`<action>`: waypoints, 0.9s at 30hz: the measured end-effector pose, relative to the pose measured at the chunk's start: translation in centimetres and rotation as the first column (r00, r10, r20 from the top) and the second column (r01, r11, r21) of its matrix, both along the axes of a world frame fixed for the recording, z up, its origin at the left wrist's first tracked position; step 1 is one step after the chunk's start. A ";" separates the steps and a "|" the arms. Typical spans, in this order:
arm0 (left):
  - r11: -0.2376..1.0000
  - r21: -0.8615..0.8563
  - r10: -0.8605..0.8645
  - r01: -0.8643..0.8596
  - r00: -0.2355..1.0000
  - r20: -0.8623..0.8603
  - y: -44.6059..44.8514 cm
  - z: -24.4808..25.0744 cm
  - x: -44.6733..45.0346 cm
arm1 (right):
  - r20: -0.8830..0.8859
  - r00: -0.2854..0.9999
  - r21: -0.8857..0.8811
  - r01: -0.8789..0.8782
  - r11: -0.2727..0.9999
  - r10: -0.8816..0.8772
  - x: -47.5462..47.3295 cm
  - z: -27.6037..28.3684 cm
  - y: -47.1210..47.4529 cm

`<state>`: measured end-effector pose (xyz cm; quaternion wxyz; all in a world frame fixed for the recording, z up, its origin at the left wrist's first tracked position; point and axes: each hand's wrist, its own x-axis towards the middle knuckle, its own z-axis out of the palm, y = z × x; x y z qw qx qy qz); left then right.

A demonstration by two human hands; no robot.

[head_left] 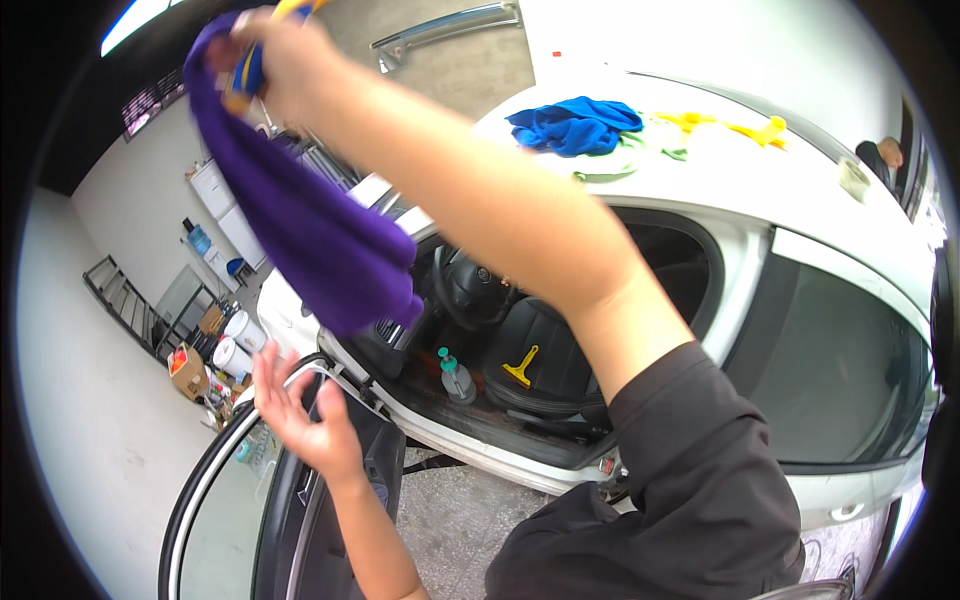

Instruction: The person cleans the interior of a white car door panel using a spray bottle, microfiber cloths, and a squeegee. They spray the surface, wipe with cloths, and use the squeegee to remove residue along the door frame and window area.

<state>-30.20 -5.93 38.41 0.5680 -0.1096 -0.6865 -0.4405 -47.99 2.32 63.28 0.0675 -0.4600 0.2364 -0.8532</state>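
High at the upper left, my right hand [289, 64] grips a purple cloth [300, 225], which hangs down over the front of the car, and a blue and yellow item [250, 71] whose kind I cannot tell. My left hand [311, 420] is raised above the open car door [382, 465], palm up, fingers apart and nothing in it. A yellow squeegee [525, 367] lies on the black driver's seat [555, 337]. A spray bottle [456, 379] with a green top stands on the car floor beside that seat.
Blue cloth [576, 126], pale green cloth [622, 159] and yellow items [757, 131] lie on the white car's roof [720, 176]. White buckets [244, 330] and a cardboard box [189, 371] stand by the left wall. At the far right is another person [885, 161].
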 end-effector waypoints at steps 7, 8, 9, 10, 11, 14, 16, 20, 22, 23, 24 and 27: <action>0.998 0.060 0.005 -0.027 0.940 0.341 -2.0 -1.6 2.3 | -0.249 0.913 0.377 0.400 0.836 -0.324 7.6 -11.4 2.3; 0.998 0.060 -0.029 0.010 0.946 0.323 -3.5 -2.6 3.8 | -0.257 0.923 0.481 0.380 0.790 -0.287 7.8 -12.6 2.8; 0.983 0.157 -0.141 0.092 0.932 0.333 -4.4 -3.4 5.8 | -0.353 0.862 0.526 0.504 0.685 -0.364 7.8 -14.2 3.2; 0.972 0.220 -0.159 0.087 0.928 0.337 -5.5 -4.5 7.6 | -0.259 0.915 0.510 0.402 0.760 -0.310 7.6 -16.1 2.9; 0.959 0.264 -0.188 0.102 0.927 0.326 -6.8 -4.6 9.6 | -0.203 0.948 0.623 0.319 0.714 -0.247 8.2 -17.0 3.4; 0.946 0.294 -0.257 0.135 0.867 0.428 -7.2 -3.5 16.0 | -0.189 0.927 0.695 0.359 0.623 -0.323 10.6 -19.9 4.5; 0.948 0.283 -0.273 0.148 0.833 0.482 -7.9 -1.7 18.6 | -0.184 0.958 0.731 0.284 0.620 -0.222 10.4 -21.6 3.8; 0.955 0.257 -0.263 0.145 0.813 0.519 -8.3 2.8 22.3 | -0.178 0.946 0.827 -0.005 0.562 0.270 13.4 -23.4 2.2; 0.981 0.162 -0.184 0.108 0.786 0.590 -8.8 4.6 22.9 | -0.251 0.795 0.869 -0.065 0.490 0.552 12.8 -25.8 1.9; 0.989 0.117 -0.146 0.092 0.765 0.628 -8.9 5.5 23.1 | -0.214 0.720 0.904 -0.111 0.413 0.660 11.9 -27.6 1.9; 0.998 0.043 -0.069 0.054 0.730 0.680 -9.3 5.9 22.8 | -0.310 0.632 0.868 -0.117 0.483 0.711 10.4 -30.1 2.0; 0.997 -0.024 -0.011 0.067 0.471 0.882 -10.9 6.7 24.2 | -0.266 0.573 0.398 -0.667 0.629 0.775 14.0 -30.6 -1.5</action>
